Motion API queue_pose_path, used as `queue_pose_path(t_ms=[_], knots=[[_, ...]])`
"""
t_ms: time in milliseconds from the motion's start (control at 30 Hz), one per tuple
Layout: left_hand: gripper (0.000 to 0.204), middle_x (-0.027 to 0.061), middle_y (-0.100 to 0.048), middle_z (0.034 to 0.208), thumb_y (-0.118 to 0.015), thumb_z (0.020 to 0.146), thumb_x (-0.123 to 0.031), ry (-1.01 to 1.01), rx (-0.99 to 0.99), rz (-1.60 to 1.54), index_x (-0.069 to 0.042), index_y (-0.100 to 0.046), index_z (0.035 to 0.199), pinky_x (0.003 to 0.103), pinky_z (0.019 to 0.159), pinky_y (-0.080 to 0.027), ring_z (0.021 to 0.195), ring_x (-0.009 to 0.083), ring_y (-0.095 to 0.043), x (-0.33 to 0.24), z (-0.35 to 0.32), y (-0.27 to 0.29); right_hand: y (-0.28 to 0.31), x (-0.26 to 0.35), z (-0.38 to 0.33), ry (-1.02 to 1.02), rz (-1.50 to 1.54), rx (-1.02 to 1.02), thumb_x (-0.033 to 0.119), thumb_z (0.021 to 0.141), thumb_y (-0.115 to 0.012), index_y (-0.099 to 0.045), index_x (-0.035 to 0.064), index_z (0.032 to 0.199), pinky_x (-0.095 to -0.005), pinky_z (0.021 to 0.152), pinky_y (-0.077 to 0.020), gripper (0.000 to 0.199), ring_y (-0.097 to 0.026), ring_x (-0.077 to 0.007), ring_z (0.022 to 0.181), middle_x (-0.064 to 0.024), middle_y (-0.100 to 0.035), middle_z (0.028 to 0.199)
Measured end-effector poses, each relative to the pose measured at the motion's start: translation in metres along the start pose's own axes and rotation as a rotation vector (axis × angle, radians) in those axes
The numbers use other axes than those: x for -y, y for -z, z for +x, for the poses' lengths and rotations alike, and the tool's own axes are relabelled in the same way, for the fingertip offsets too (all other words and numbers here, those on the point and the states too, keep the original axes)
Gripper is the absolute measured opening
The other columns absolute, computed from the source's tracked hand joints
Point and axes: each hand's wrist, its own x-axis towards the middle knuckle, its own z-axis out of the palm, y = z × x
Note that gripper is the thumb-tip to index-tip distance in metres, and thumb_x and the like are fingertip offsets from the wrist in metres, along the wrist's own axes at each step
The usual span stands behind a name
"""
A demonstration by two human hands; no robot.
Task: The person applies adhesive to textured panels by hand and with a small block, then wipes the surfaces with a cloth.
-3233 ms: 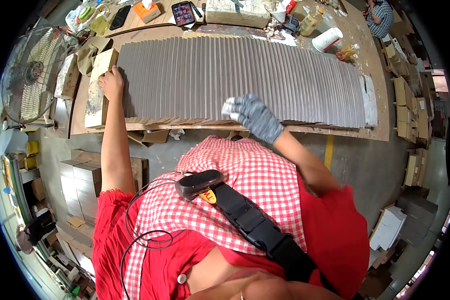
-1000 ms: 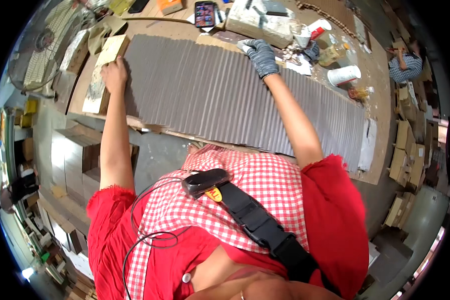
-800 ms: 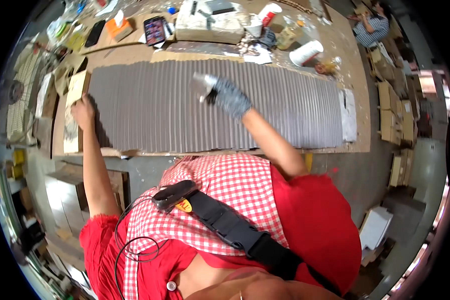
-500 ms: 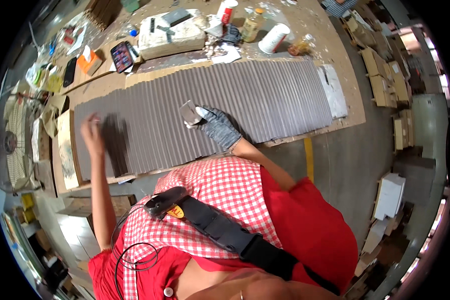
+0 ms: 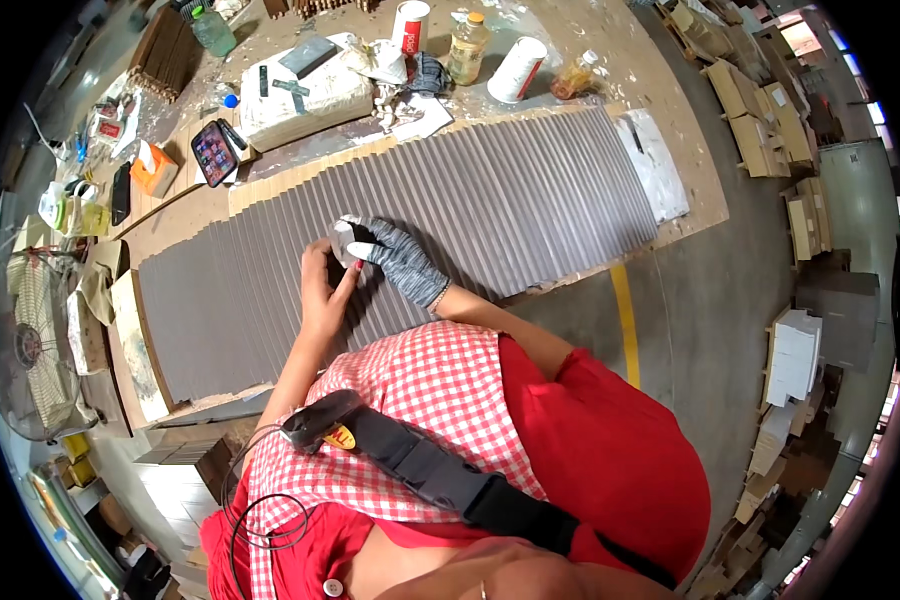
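A long row of narrow grey slats (image 5: 490, 190) lies side by side across the worktable in front of me. Over its middle-left part my two hands meet at a small, flat, silvery-grey piece (image 5: 342, 243), whose exact kind I cannot make out. My right hand (image 5: 402, 264), in a grey knit glove with white fingertips, is closed on its right side. The bare fingers of my left hand (image 5: 322, 292) are curled against its lower left edge. Both hands are just above the slats.
A wooden block (image 5: 138, 340) bounds the row's left end, and a pale board (image 5: 652, 165) its right. Behind stand a wrapped slab (image 5: 305, 105), a phone (image 5: 214, 153), a tissue pack (image 5: 154, 170), a bottle (image 5: 467, 50) and a white cup (image 5: 517, 70). A fan (image 5: 35, 340) is at left.
My left hand has moved right from the row's left end to meet my right hand at the grey piece. The right hand keeps hold of it. The whole view has shifted slightly.
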Motion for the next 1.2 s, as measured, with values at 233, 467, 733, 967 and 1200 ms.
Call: queue_pose_path(t_ms=[233, 467, 733, 967, 1200], knots=[[0.039, 0.0180, -0.053, 0.127, -0.064, 0.089, -0.012, 0.036, 0.073, 0.029, -0.002, -0.058, 0.127, 0.040, 0.104, -0.040, 0.121, 0.0350, -0.050, -0.052, 0.014, 0.002, 0.121, 0.096, 0.011, -0.035, -0.197, -0.310, 0.021, 0.093, -0.068, -0.069, 0.0119, 0.121, -0.0300, 0.088, -0.0543, 0.029, -0.066, -0.0178, 0.101, -0.0085, -0.069, 0.112], [0.034, 0.0162, -0.054, 0.129, -0.061, 0.091, -0.013, 0.033, 0.078, 0.049, -0.003, -0.061, 0.123, 0.041, 0.105, -0.040, 0.123, 0.0348, -0.051, -0.026, -0.009, 0.031, 0.275, 0.109, 0.012, 0.121, -1.331, -0.086, 0.003, 0.089, -0.064, -0.067, 0.0058, 0.123, -0.0355, 0.109, -0.0426, 0.035, -0.058, -0.0274, 0.119, -0.0128, -0.064, 0.124], [0.032, 0.0173, -0.054, 0.130, -0.057, 0.095, -0.015, 0.036, 0.057, 0.054, -0.003, -0.062, 0.124, 0.041, 0.105, -0.040, 0.123, 0.0357, -0.052, -0.014, 0.002, 0.040, 0.263, 0.112, 0.007, 0.107, -1.462, 0.107, 0.006, 0.091, -0.061, -0.068, 0.0052, 0.120, -0.0385, 0.111, -0.0401, 0.030, -0.056, -0.0289, 0.122, -0.0131, -0.065, 0.126], [0.033, 0.0188, -0.053, 0.130, -0.053, 0.098, -0.021, 0.038, 0.078, 0.068, -0.003, -0.062, 0.124, 0.043, 0.105, -0.040, 0.123, 0.0360, -0.050, -0.004, 0.019, 0.026, 0.267, 0.111, -0.035, 0.139, -1.646, 0.236, 0.012, 0.089, -0.066, -0.072, 0.0069, 0.112, -0.0381, 0.102, -0.0465, 0.024, -0.061, -0.0294, 0.111, -0.0116, -0.068, 0.115], [0.033, 0.0179, -0.054, 0.130, -0.053, 0.099, -0.026, -0.004, 0.072, 0.090, -0.005, -0.063, 0.123, 0.043, 0.105, -0.038, 0.123, 0.0356, -0.050, 0.006, 0.041, 0.009, 0.299, 0.090, 0.045, 0.195, -1.590, 0.086, 0.004, 0.086, -0.066, -0.072, 0.0080, 0.113, -0.0379, 0.101, -0.0470, 0.028, -0.060, -0.0308, 0.112, -0.0108, -0.067, 0.121]])
